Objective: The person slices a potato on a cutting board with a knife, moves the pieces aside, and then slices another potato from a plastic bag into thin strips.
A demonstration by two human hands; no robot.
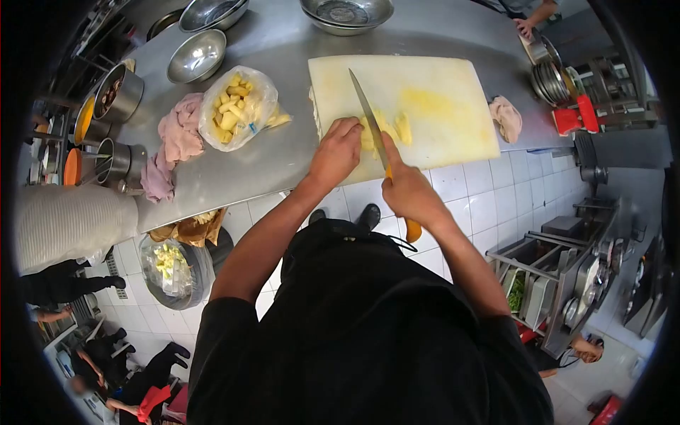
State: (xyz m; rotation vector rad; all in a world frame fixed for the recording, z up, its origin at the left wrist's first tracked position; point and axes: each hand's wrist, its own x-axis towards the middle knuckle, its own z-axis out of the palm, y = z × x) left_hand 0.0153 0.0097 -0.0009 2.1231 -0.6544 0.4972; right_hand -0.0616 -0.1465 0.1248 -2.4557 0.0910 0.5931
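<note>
My right hand (pixel 414 191) grips the yellow handle of a long kitchen knife (pixel 367 106), its blade slanting up and left over a white cutting board (pixel 397 71). Left of the blade, my left hand (pixel 336 152) rests on the board with fingers curled against a pale yellow peeled root that looks like ginger (pixel 368 136); the fingers partly hide it. Just right of the blade lie cut yellow slices (pixel 402 129). A clear plastic bag (pixel 256 88) of similar peeled yellow pieces (pixel 232 106) stands open left of the board.
Steel bowls (pixel 197 57) stand along the table's far side. Pink cloths (pixel 182 129) lie left of the bag, another cloth (pixel 506 119) right of the board. Below the table's front edge is a lined bin (pixel 173 273). Other people (pixel 152 375) are at lower left; a person's hand (pixel 525 27) shows at upper right.
</note>
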